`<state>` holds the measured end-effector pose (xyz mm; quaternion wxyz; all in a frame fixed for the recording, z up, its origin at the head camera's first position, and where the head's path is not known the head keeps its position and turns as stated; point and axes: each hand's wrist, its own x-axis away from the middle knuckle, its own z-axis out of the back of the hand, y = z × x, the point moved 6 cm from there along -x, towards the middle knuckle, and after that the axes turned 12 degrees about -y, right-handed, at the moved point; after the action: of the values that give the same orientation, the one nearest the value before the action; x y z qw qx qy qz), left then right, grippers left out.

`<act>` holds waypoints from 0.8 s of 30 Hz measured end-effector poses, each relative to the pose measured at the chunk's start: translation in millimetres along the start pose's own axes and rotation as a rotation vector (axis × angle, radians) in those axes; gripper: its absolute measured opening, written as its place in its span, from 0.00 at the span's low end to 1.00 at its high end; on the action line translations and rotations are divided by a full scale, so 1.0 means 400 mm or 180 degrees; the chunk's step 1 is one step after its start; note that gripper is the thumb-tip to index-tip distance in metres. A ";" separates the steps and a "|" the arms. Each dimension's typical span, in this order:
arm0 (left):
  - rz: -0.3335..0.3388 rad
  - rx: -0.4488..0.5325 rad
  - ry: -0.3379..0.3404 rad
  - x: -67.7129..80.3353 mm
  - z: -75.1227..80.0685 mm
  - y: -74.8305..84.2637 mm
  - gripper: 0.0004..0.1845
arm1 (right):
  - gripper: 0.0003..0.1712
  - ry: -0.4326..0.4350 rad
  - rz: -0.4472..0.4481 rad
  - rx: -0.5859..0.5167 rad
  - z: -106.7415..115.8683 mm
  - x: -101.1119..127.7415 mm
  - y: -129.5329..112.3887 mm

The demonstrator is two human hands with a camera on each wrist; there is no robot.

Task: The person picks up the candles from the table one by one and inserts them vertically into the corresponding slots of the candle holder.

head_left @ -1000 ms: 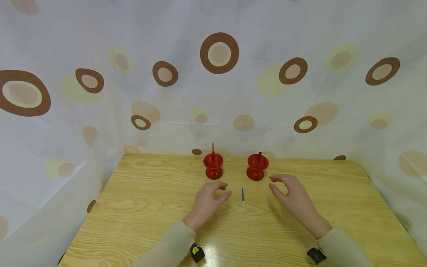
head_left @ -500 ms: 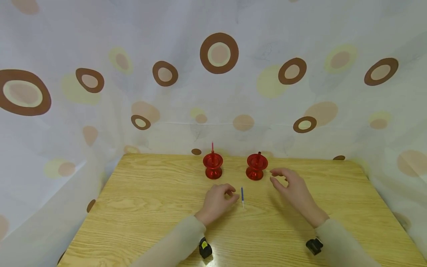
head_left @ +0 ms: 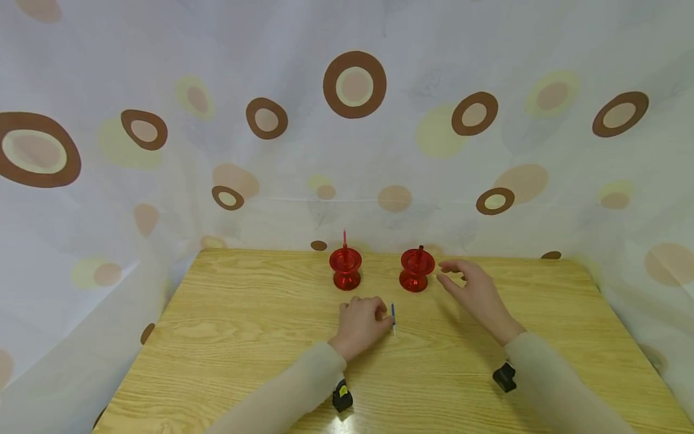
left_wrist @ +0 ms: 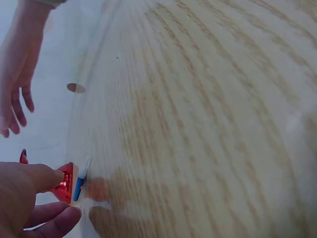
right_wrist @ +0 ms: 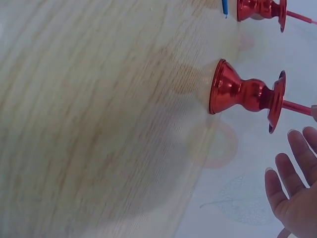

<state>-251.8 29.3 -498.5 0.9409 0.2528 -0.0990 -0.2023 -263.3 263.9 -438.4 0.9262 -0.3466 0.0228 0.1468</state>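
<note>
A slim blue candle (head_left: 393,314) with a white end lies on the wooden table. My left hand (head_left: 362,328) is right beside it; in the left wrist view, thumb and fingers stand apart near the blue end of the candle (left_wrist: 80,182). Behind, two red metallic candle holders stand upright. The left holder (head_left: 346,277) carries a thin pink candle (head_left: 344,238); the right holder (head_left: 414,280) has only its short red tube (right_wrist: 296,107) rising from the dish. Close to the right of that holder hovers my right hand (head_left: 477,295), fingers loosely bent and holding nothing.
The table (head_left: 244,337) ends at the back against a hanging white cloth (head_left: 303,150) with brown and yellow circles, which also hangs at both sides. Each wrist wears a small black camera, as with the left one (head_left: 342,398).
My left hand has moved right, up to the blue candle. My right hand has drifted slightly up and closer to the right holder. Holders and candles stay in place.
</note>
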 end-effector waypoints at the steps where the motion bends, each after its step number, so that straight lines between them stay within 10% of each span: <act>1: 0.0009 -0.0042 0.0003 -0.001 -0.002 0.002 0.11 | 0.19 0.0003 0.0002 -0.0003 -0.001 -0.006 0.002; 24: 0.0063 -0.0654 0.0057 -0.036 -0.024 0.029 0.12 | 0.30 -0.0269 -0.0165 -0.0002 -0.049 -0.085 0.042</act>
<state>-258.0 49.1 -502.0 0.9647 0.1558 -0.0719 -0.1998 -299.6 254.7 -459.1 0.9297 -0.3409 -0.0254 0.1373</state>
